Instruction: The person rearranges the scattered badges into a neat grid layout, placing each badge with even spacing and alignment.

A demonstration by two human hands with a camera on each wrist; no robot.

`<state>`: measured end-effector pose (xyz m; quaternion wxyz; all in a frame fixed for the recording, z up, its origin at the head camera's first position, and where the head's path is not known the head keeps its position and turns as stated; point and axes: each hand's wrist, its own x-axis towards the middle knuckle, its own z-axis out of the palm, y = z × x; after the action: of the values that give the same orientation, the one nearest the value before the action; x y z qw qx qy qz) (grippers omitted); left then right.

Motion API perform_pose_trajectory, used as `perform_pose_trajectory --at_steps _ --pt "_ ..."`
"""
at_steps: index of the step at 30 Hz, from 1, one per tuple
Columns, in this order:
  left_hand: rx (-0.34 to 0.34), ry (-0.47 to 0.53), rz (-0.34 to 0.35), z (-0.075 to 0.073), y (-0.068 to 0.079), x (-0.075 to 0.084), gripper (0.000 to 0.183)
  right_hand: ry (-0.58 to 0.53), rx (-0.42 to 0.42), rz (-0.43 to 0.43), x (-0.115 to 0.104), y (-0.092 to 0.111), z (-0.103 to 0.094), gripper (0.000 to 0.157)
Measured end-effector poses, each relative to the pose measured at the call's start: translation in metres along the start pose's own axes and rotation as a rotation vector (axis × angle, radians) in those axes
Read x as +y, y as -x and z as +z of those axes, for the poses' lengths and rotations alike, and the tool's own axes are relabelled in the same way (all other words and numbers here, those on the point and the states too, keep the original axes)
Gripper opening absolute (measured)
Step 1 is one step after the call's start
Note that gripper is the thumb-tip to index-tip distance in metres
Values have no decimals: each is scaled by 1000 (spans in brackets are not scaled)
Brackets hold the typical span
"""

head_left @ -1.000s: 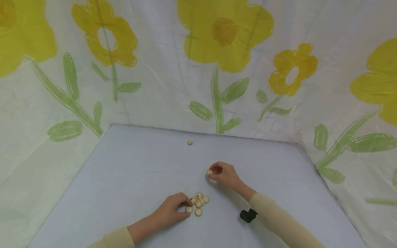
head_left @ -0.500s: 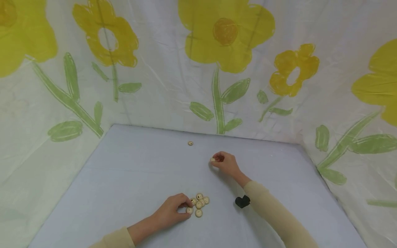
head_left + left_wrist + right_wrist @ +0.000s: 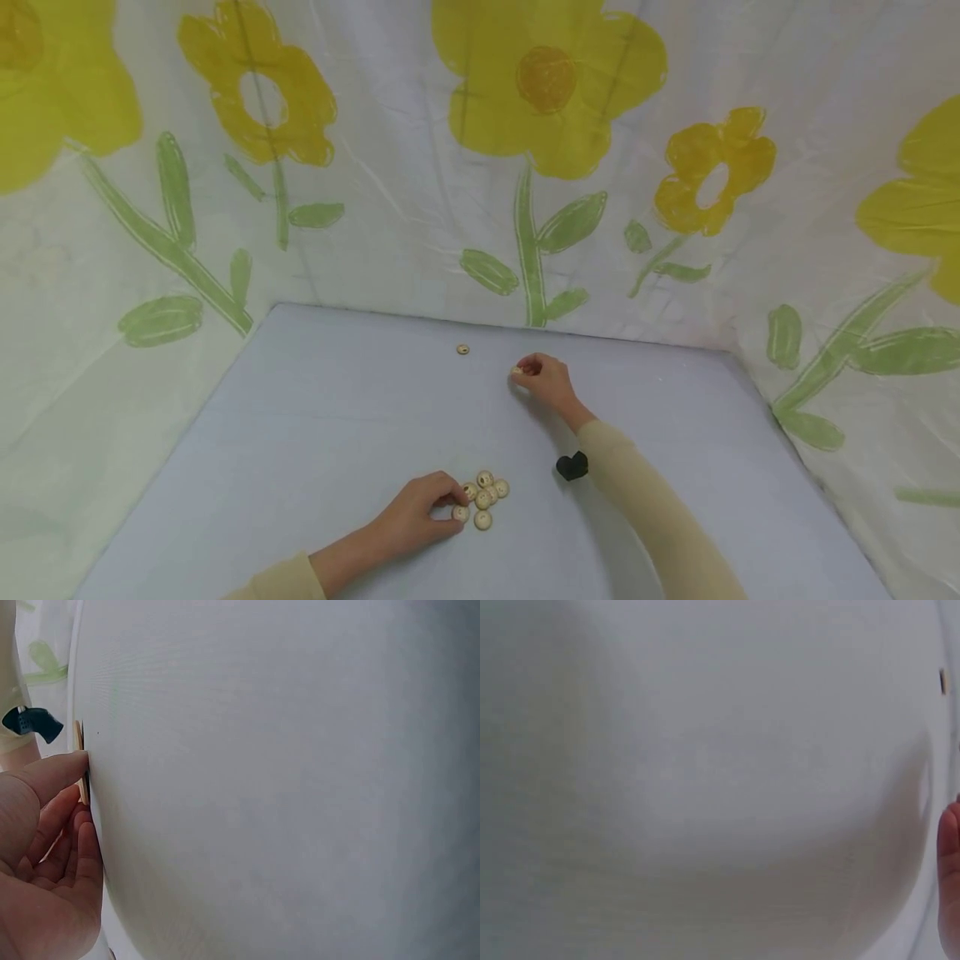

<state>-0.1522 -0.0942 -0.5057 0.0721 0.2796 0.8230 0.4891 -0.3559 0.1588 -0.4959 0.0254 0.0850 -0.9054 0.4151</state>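
Low on the table, my left hand (image 3: 420, 512) pinches a round wooden disc (image 3: 461, 514) between thumb and forefinger. The disc lies at the left side of a small cluster of similar pale wooden discs (image 3: 483, 500), which bear dark marks too small to read. In the left wrist view, the fingers (image 3: 56, 776) meet a disc (image 3: 84, 787) seen edge-on. Farther back, my right hand (image 3: 546, 379) holds another wooden disc (image 3: 517, 371) at its fingertips, over the table. Only part of the right hand (image 3: 949, 877) enters the right wrist view, and its disc is hidden there.
A lone wooden disc (image 3: 462, 349) lies near the table's back edge, left of the right hand. The pale table (image 3: 337, 400) is bounded by a white curtain (image 3: 397, 233) with yellow flowers. A black device (image 3: 572, 467) hangs at the right sleeve.
My right hand has moved away from the cluster toward the table's back, carrying its disc. The left hand keeps its place beside the cluster.
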Motion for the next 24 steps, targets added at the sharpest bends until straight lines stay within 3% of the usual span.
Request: perform_pose_trajectory --at_steps 16,24 --pt "-1 -4 -2 2 1 -1 19 49 25 79 3 -27 8 23" --pt "-7 6 -10 1 0 -2 19 32 45 61 3 -38 15 22"
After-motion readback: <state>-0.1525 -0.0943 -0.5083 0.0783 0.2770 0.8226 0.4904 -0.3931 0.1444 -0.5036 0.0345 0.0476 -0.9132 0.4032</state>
